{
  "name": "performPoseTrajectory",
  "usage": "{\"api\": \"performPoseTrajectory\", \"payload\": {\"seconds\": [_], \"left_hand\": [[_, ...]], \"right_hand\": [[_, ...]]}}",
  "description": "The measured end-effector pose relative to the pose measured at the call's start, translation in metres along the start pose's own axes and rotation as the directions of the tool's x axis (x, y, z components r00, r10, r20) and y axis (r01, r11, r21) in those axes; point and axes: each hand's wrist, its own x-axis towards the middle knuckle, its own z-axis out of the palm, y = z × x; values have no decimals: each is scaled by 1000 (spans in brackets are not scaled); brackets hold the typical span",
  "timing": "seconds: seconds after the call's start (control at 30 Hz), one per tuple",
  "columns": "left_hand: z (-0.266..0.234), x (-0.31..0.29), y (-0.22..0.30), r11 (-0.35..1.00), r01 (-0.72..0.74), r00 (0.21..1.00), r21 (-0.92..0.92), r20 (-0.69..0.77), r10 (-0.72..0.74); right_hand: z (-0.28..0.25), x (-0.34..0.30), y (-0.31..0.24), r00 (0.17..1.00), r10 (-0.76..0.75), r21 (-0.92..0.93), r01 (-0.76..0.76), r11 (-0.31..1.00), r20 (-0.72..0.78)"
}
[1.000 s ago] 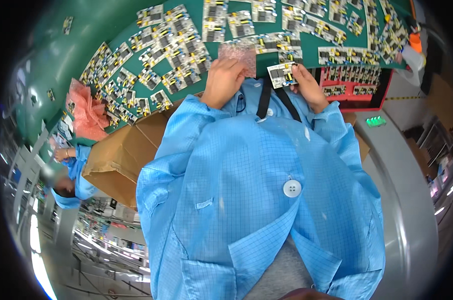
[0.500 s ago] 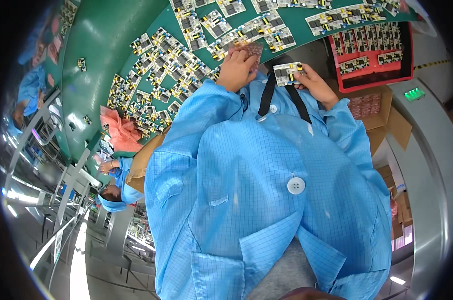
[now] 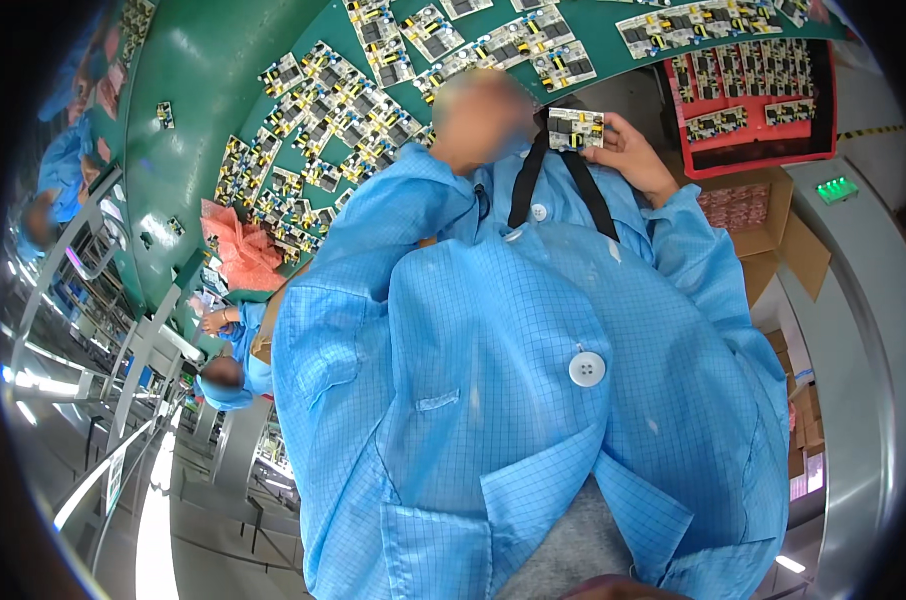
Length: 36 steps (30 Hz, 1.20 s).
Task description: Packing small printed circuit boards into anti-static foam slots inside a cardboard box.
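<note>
My right hand (image 3: pixel 635 160) grips a small circuit board (image 3: pixel 575 130) by its right edge, close in front of my blue smock. The board carries dark blocks and yellow parts. To its left my left hand (image 3: pixel 481 118) is blurred over, so its fingers and anything in them cannot be made out. That hand is at the near edge of the green table (image 3: pixel 198 70), beside many similar circuit boards (image 3: pixel 348 115) spread in rows and clusters.
Right of my hands, a red-lined bin (image 3: pixel 831 100) holds more boards. Below it an open cardboard box (image 3: pixel 803 225) contains pink bubble packaging (image 3: pixel 733 207). Crumpled pink sheeting (image 3: pixel 238 250) lies at the table's left edge. Co-workers in blue are at the left.
The board in my right hand has tilted slightly and risen a little. My left hand has shifted slightly; the pink bubble packaging seen at it before is no longer visible.
</note>
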Motion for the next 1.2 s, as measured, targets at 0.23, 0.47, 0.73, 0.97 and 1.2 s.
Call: {"api": "performPoseTrajectory", "payload": {"seconds": [0.23, 0.47, 0.73, 0.97, 1.2], "left_hand": [[35, 15, 21, 738, 626, 768, -252, 36, -639], [40, 5, 14, 854, 333, 899, -401, -138, -416], [41, -3, 17, 824, 313, 852, -472, -243, -463], [34, -13, 21, 725, 225, 812, -651, -286, -509], [14, -16, 26, 772, 195, 838, -605, -306, -451]], "right_hand": [[-1, 8, -8, 997, -56, -109, 49, 993, -57], [1, 27, -18, 994, -108, -164, 105, 981, -6], [14, 53, -16, 982, -169, -345, 131, 929, -84], [12, 54, -12, 980, -168, -353, 120, 928, -109], [26, 51, -24, 981, -177, -396, 130, 909, -84]]}}
